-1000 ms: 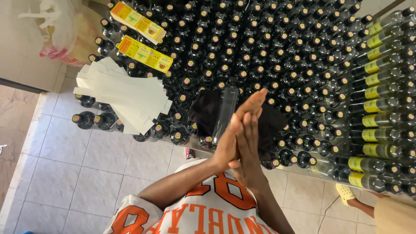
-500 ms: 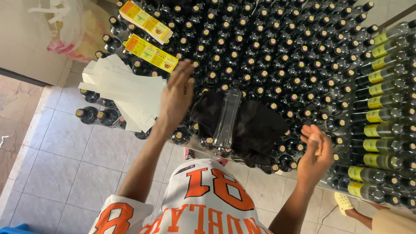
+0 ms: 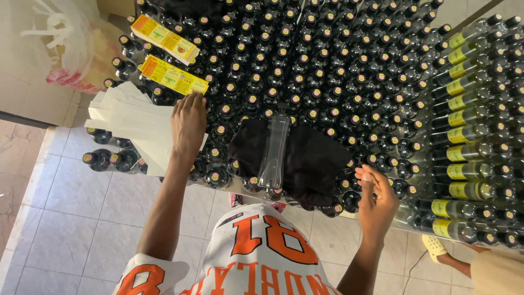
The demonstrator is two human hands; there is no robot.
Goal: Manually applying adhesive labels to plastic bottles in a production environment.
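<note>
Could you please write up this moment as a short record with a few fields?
left hand: fingertips at the near end of the yellow label stack, palm over the white paper strips
right hand: raised, holding nothing
clear bottle: lying on the black cloth
surface: dark capped bottles standing packed
right side: labelled bottles lying in a row
</note>
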